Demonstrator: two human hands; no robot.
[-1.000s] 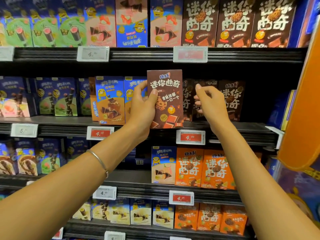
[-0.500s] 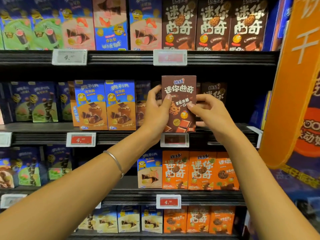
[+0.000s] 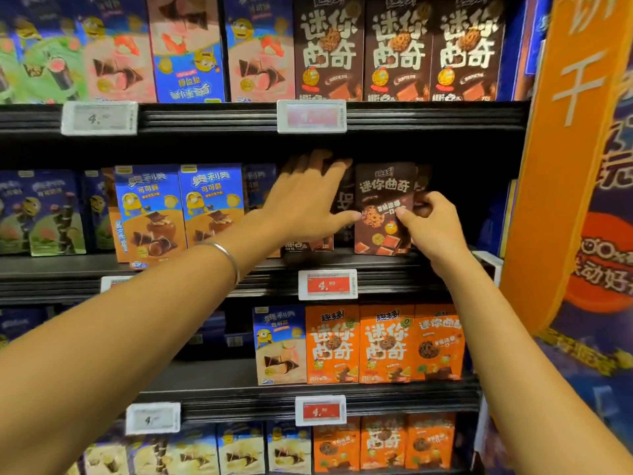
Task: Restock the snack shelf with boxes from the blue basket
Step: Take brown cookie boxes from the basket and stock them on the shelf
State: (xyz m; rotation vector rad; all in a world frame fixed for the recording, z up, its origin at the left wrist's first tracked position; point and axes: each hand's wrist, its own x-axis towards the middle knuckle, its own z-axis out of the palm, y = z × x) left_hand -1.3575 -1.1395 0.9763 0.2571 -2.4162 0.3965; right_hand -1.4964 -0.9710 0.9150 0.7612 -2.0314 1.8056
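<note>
Right grip (image 3: 432, 223) pinches brown box (image 3: 380, 197) (upright) by its right edge.

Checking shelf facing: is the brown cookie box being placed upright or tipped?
Upright: the brown cookie box stands on its base, front outward; the right hand pinches its side.

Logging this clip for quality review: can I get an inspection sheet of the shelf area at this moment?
Surface: black metal shelf, middle tier, partly stocked.
Job's things: brown cardboard cookie box upright at shelf front; blue basket not in view.
Clutter: nothing seen.
Grips: left hand flat, fingers straight, on neighbouring dark boxes; right hand pinches the brown box's right edge.
Cables: nothing seen.
Surroundings: orange sign panel at right; red price tag below.
</note>
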